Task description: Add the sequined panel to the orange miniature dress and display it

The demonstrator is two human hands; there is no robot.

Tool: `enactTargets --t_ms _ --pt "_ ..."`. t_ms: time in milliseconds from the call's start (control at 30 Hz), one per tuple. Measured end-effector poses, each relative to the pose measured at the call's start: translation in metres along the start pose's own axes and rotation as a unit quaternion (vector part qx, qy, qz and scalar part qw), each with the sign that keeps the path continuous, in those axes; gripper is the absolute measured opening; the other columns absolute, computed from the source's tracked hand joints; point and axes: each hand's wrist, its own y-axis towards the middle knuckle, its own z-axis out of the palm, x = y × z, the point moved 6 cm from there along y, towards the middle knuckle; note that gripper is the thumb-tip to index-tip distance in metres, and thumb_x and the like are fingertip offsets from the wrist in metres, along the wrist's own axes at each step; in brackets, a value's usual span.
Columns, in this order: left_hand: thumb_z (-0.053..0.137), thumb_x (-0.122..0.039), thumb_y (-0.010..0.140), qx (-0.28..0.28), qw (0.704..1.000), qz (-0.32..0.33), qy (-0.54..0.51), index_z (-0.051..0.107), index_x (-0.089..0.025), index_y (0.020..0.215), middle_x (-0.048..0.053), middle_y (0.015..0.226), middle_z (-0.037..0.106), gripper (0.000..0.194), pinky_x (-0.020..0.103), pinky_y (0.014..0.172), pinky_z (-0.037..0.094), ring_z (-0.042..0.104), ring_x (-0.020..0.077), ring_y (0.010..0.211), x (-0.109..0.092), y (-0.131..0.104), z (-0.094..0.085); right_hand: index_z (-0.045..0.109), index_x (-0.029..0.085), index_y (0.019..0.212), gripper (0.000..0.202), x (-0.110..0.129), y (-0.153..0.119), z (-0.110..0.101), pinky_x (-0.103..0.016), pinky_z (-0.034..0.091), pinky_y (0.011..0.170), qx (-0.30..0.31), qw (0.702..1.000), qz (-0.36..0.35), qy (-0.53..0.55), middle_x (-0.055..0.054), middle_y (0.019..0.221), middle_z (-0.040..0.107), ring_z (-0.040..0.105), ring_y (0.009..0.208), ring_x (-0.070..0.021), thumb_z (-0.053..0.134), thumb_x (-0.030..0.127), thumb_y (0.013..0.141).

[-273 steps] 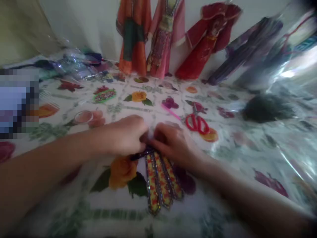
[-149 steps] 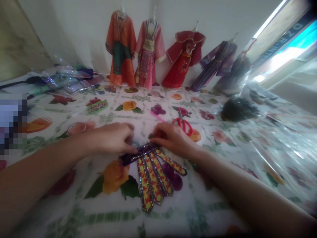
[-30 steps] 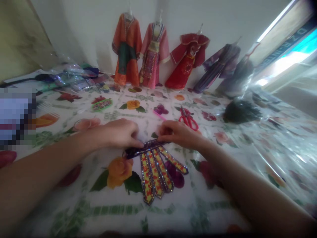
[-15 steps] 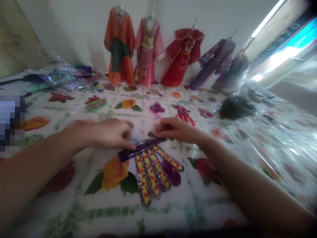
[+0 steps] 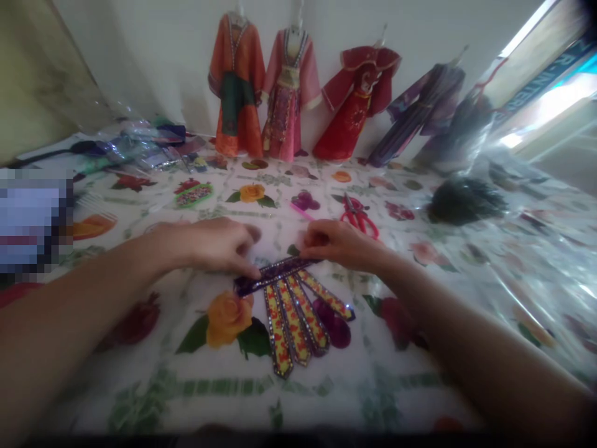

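A dark purple fabric band (image 5: 284, 269) with shiny studded edges lies slanted on the flowered tablecloth. Several yellow-and-red pointed strips (image 5: 299, 323) fan out from its lower edge towards me. My left hand (image 5: 217, 246) has its thumb pressed on the left part of the band, fingers curled at the far side. At the band's right end, my right hand (image 5: 342, 244) is closed with the fingertips pinching it; the exact grip is partly hidden. Red-handled scissors (image 5: 358, 218) lie just beyond my right hand. A thin pink stick-like thing (image 5: 302, 211) lies between the hands, farther back.
Small costumes stand along the wall: orange (image 5: 237, 87), pink (image 5: 290, 93), red (image 5: 352, 106) and purple (image 5: 420, 115). A green-edged dish of small beads (image 5: 193, 195) sits back left, near plastic-wrapped materials (image 5: 144, 146). A dark bundle in clear plastic (image 5: 466, 199) lies right.
The whole view has shifted slightly, so things appear farther right. Both hands stay at the band, which keeps nearly the same position between them.
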Motion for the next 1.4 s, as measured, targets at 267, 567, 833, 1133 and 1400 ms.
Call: enactTargets --t_ms 267,567,833,1133,1400 --pt "0.065 -0.059 0.076 0.005 1.0 -0.009 -0.011 0.05 -0.02 0.062 0.001 0.068 0.056 0.045 0.029 0.057 0.033 0.051 0.015 0.061 0.006 0.003 0.0 0.058 0.019 0.076 0.024 -0.005 0.0 0.0 -0.027 0.036 0.06 0.007 0.999 -0.008 0.03 0.002 0.073 0.059 0.05 0.065 -0.0112 0.072 0.038 0.082" --pt "0.059 -0.055 0.081 -0.077 0.994 0.02 -0.074 0.049 -0.02 0.066 0.0 0.07 0.056 0.04 0.027 0.06 0.034 0.046 0.0142 0.064 -0.003 -0.001 -0.013 0.06 0.019 0.078 0.036 -0.002 -0.002 -0.001 -0.027 0.038 0.058 0.002 0.998 -0.007 0.069 0.0 0.072 0.061 0.05 0.063 -0.0116 0.063 0.053 0.088" --pt "0.059 -0.06 0.079 -0.112 0.992 -0.025 -0.049 0.059 -0.02 0.07 0.004 0.074 0.065 0.041 0.03 0.062 0.035 0.054 0.0175 0.067 -0.016 0.012 0.006 0.053 0.02 0.071 0.042 0.02 -0.004 0.007 -0.03 0.035 0.063 -0.092 0.993 0.01 -0.071 -0.002 0.076 0.061 0.052 0.067 -0.0138 0.07 0.056 0.082" --pt "0.059 -0.06 0.079 -0.097 0.994 -0.052 -0.03 0.061 -0.02 0.071 0.006 0.081 0.067 0.041 0.031 0.063 0.034 0.055 0.0183 0.07 -0.014 0.013 0.008 0.053 0.02 0.07 0.044 0.018 -0.002 0.006 -0.03 0.036 0.063 -0.083 0.995 0.016 -0.052 -0.002 0.075 0.062 0.053 0.067 -0.014 0.068 0.06 0.083" --pt "0.06 -0.062 0.077 -0.096 0.994 -0.05 -0.022 0.061 -0.02 0.07 0.006 0.079 0.066 0.042 0.03 0.062 0.033 0.054 0.0186 0.069 -0.013 0.014 0.008 0.048 0.021 0.073 0.048 0.025 -0.004 0.01 -0.031 0.034 0.063 -0.121 0.98 0.008 -0.158 -0.005 0.081 0.061 0.053 0.073 -0.0181 0.065 0.066 0.081"
